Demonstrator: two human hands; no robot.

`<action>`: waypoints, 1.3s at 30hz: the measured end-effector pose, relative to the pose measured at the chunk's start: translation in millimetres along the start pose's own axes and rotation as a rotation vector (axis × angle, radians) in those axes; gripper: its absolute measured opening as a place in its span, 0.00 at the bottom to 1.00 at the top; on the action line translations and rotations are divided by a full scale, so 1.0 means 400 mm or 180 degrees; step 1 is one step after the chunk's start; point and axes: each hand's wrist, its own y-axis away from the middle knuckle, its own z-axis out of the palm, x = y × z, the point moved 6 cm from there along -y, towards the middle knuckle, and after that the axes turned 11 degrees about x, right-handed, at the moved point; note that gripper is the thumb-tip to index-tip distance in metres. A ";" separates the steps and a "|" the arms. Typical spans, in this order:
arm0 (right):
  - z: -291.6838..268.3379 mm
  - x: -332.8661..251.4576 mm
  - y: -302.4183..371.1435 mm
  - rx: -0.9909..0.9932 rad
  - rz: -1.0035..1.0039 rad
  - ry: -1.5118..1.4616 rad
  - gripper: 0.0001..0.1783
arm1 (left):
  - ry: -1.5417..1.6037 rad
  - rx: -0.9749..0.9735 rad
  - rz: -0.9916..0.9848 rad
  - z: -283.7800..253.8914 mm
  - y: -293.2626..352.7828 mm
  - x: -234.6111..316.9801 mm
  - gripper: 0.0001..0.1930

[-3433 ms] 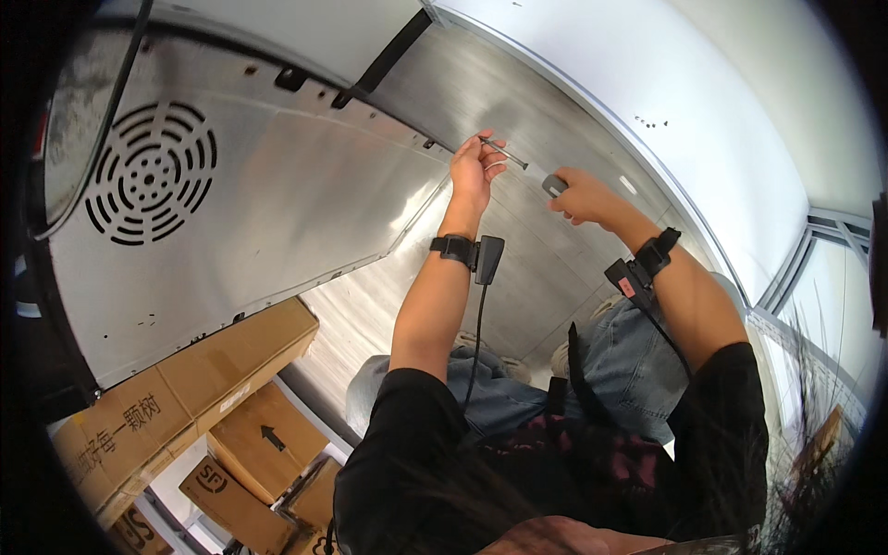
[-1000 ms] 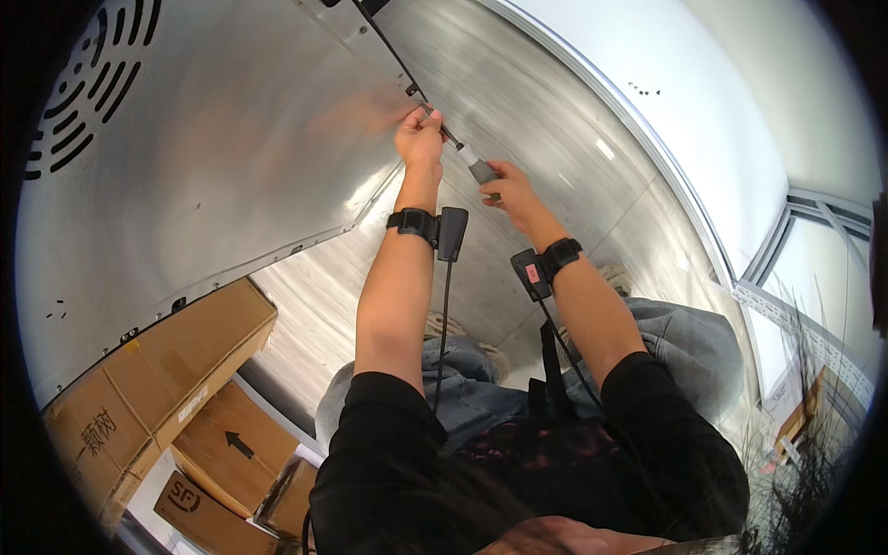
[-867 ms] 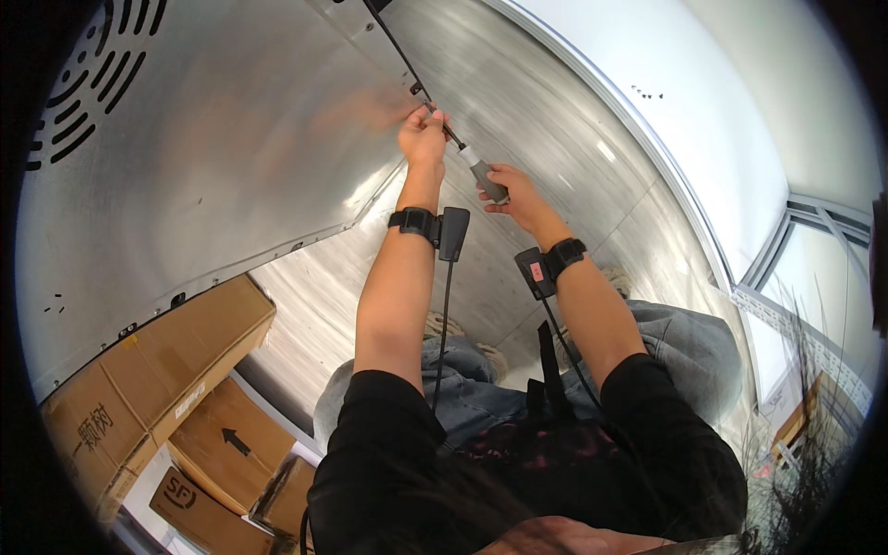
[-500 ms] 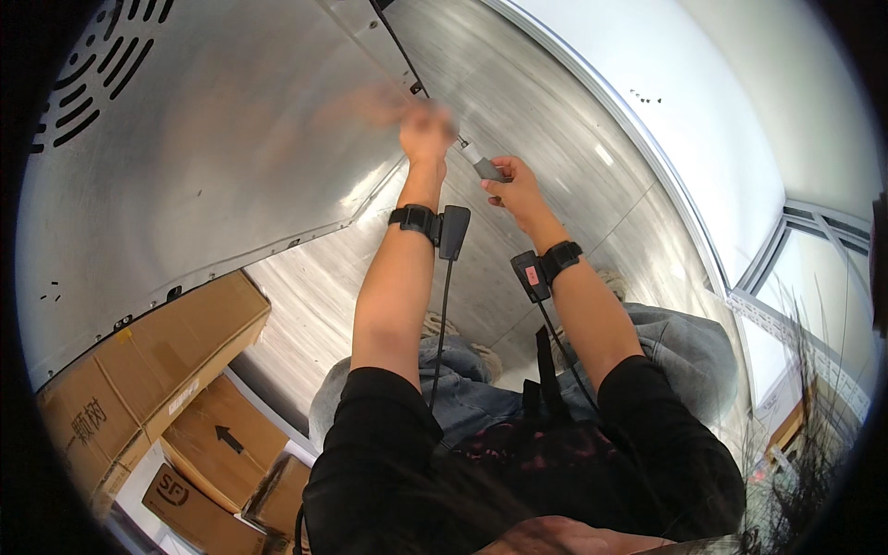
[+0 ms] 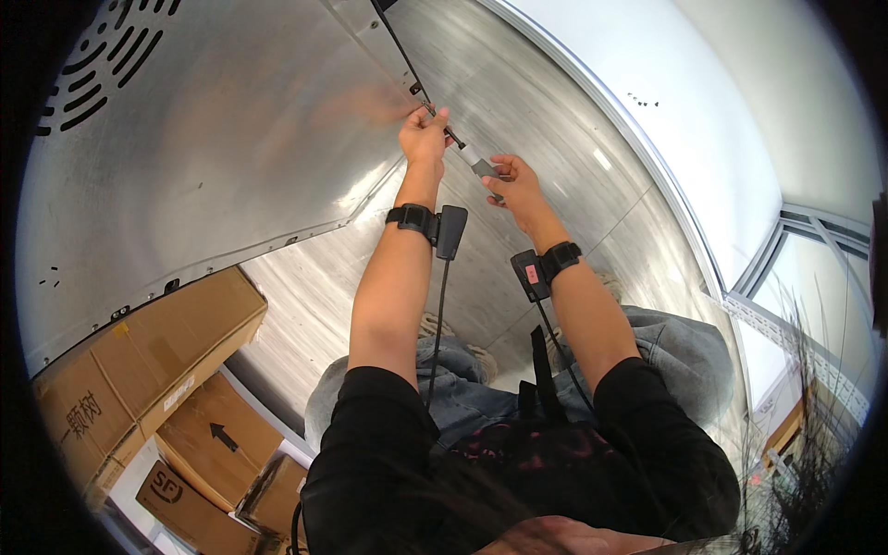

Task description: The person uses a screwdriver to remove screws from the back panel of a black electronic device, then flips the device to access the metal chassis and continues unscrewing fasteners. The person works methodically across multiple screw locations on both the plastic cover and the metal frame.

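My right hand (image 5: 514,190) is closed round the grey handle of a screwdriver (image 5: 485,170), which has a pale collar and a thin dark shaft. The shaft slants up and left to the edge of a large silvery metal panel (image 5: 250,148). At that edge my left hand (image 5: 425,139) has its fingers pinched about the shaft near its far end. The tip, and any screw there, are hidden or too small to make out. A bracket-like dark fitting (image 5: 415,89) sits on the panel edge just beyond my left fingers.
Cardboard boxes (image 5: 222,427) are stacked at the lower left, below the panel. Slots pierce the panel at the upper left. Grey wood-pattern flooring (image 5: 555,111) lies under my hands. A white wall panel (image 5: 647,55) with a metal frame runs along the right. Cables hang from both wrist straps.
My left hand, blurred by motion earlier, is now sharp and at about the same place by the panel edge. My right hand and the screwdriver have barely moved.
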 end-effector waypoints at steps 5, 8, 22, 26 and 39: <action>0.017 -0.014 0.019 -0.0223 0.0473 -0.0208 0.22 | 0.0555 -0.0302 -0.0080 0.002 -0.052 -0.041 0.12; 0.010 0.009 0.006 -0.0492 0.0826 -0.0414 0.23 | 0.0022 -0.0252 -0.0177 0.011 -0.025 -0.022 0.09; 0.008 -0.003 0.008 -0.0161 0.0418 -0.0179 0.21 | -0.0049 0.0154 -0.0091 0.000 -0.015 -0.007 0.08; 0.004 0.013 0.002 -0.0293 0.0790 -0.0415 0.19 | 0.0331 -0.0241 -0.0203 0.011 -0.030 -0.033 0.08; -0.006 0.019 -0.034 0.0115 -0.0293 0.0367 0.23 | 0.0202 -0.0065 -0.0114 -0.001 -0.006 0.000 0.09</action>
